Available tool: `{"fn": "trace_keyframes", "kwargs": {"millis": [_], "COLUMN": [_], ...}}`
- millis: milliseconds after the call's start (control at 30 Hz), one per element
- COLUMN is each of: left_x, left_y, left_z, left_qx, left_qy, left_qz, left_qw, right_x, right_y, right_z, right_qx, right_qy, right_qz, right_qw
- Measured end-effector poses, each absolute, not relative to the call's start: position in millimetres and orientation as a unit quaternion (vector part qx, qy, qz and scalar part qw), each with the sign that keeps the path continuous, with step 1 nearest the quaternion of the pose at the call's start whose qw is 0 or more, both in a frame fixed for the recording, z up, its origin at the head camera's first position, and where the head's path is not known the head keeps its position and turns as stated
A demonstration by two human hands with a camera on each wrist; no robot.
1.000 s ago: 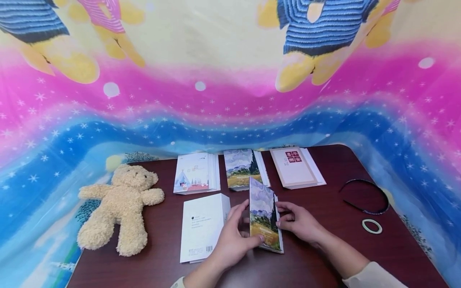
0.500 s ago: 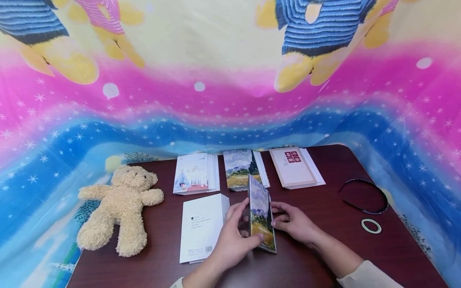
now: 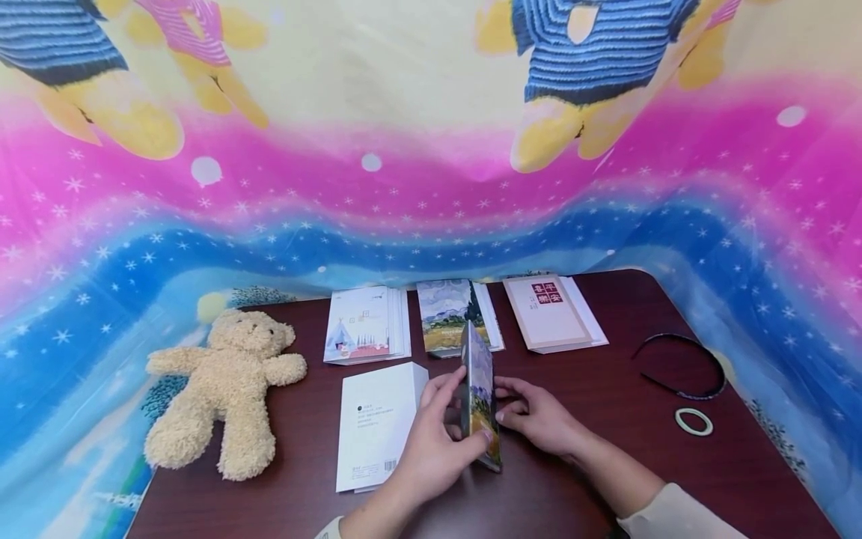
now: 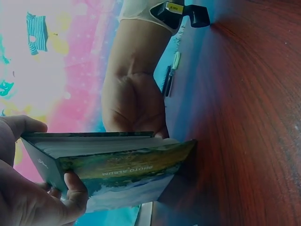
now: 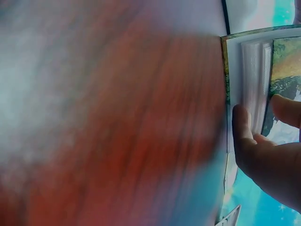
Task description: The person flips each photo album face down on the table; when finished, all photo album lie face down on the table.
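A photo album [image 3: 481,374] with a painted landscape cover stands nearly upright above the table, its spine to the left. My left hand [image 3: 441,442] grips it at the spine, thumb on the front cover; the left wrist view shows the words "PHOTO ALBUM" on that cover [image 4: 127,174]. At the opposite side, my right hand [image 3: 539,419] holds the loose edge. In the right wrist view its thumb lies at the front cover's edge, with another finger at the white page edges [image 5: 254,66], and the back cover stands spread away from the pages.
Behind are a white album [image 3: 364,314], another landscape album [image 3: 444,311] and one with red characters [image 3: 548,322]. A white album [image 3: 377,427] lies left of my left hand. Farther out are a teddy bear [image 3: 232,382], a dark headband [image 3: 700,396] and a pale ring [image 3: 687,430].
The album has turned so its front cover appears narrower, its free edge swinging left. My right hand has moved left with that edge; my left hand has stayed nearly in place.
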State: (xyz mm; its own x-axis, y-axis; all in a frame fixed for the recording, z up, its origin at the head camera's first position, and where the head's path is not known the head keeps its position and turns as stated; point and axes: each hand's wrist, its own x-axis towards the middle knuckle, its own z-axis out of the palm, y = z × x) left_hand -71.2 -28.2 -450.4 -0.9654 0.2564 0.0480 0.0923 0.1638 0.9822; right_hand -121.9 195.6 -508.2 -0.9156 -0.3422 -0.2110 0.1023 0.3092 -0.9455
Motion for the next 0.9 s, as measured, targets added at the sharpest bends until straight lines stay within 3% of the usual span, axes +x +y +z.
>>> {"fn": "trace_keyframes", "kwargs": {"millis": [467,900], "left_x": [-70.2,-69.1], "left_y": [-30.8,-28.9], "left_z": [-440.2,-439.1], "left_qx": [0.114,0.110], "left_qy": [0.777,0.788], "left_qz": [0.616,0.602], "left_qw": [0.060,0.064], "right_x": [-124.3,-130.0], "right_y": [188.2,194.1], "right_z": [-506.4,-499.5], "right_qx": [-0.104,-0.109], "right_qy": [0.807,0.857], "right_qz": [-0.553,-0.490], "right_qw": [0.180,0.114]}}
